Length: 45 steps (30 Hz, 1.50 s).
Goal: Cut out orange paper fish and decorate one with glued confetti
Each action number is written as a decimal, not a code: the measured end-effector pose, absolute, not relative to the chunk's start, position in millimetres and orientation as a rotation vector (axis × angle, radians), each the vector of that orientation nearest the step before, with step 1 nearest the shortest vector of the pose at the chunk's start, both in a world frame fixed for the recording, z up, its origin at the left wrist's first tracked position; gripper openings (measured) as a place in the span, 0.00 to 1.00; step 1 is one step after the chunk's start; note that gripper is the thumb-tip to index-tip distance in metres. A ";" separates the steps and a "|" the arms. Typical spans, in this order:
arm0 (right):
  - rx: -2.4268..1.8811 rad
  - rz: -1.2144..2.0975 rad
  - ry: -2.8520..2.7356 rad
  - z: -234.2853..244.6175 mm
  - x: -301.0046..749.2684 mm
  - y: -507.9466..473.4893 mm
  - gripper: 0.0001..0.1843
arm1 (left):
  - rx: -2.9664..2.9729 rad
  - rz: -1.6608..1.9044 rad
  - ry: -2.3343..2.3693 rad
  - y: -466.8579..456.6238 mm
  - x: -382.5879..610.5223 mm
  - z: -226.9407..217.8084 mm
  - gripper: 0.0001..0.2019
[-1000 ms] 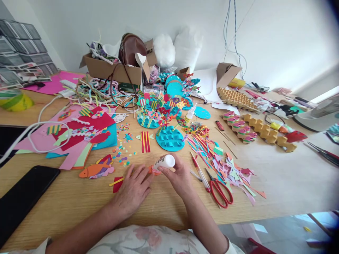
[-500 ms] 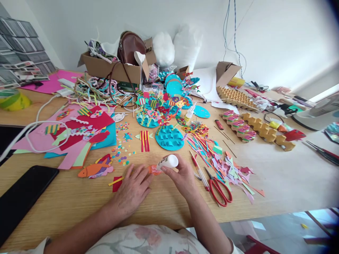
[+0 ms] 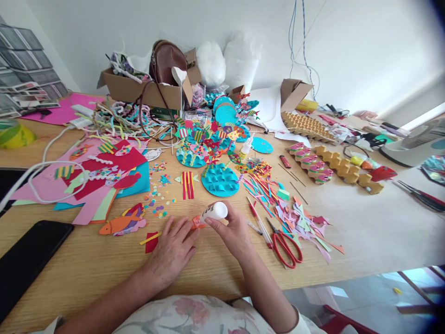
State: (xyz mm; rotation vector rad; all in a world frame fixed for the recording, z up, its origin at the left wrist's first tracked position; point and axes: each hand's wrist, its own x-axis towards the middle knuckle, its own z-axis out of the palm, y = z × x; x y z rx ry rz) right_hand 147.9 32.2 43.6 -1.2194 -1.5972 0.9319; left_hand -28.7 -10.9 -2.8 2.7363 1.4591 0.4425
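My right hand (image 3: 233, 229) grips a white glue bottle (image 3: 213, 212), tilted with its base up toward me. The bottle's tip points down at a small orange paper piece (image 3: 197, 223), and the bottle and fingers hide part of that piece. My left hand (image 3: 173, 250) lies on the table with its fingers stretched out, the fingertips at the orange piece's left edge. Beside the left hand is a red paper piece (image 3: 151, 244) with a yellow strip (image 3: 149, 238) across it. Orange and purple paper fish (image 3: 120, 224) lie farther left.
Red-handled scissors (image 3: 287, 250) and a pen (image 3: 260, 221) lie right of my hands, near paper scraps (image 3: 306, 222). Ahead stands a blue scaled disc (image 3: 220, 181) beside a striped fish (image 3: 187, 184). A black phone (image 3: 34, 264) lies at the left; egg-carton pieces (image 3: 344, 167) lie right.
The view has shifted slightly, so everything sits a little farther left. The glue bottle has moved slightly left over the orange piece. My left hand stays nearly in place.
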 end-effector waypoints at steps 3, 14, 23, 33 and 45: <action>-1.228 0.948 -1.545 41.4 154.6 33.4 0.09 | 2.727 0.429 1.466 -11.0 -28.9 -0.5 0.15; -1.217 0.945 -1.620 43.9 155.3 26.2 0.08 | 2.693 0.491 1.493 -11.8 -27.8 -0.4 0.15; -1.217 0.960 -1.616 45.7 146.3 27.8 0.10 | 2.691 0.449 1.469 -13.8 -30.2 1.5 0.17; -1.234 0.966 -1.623 47.1 150.7 25.7 0.09 | 2.702 0.463 1.476 -14.3 -30.1 0.6 0.12; -1.220 0.982 -1.620 38.5 138.8 37.5 0.09 | 2.724 0.555 1.437 -14.4 -30.6 -2.4 0.12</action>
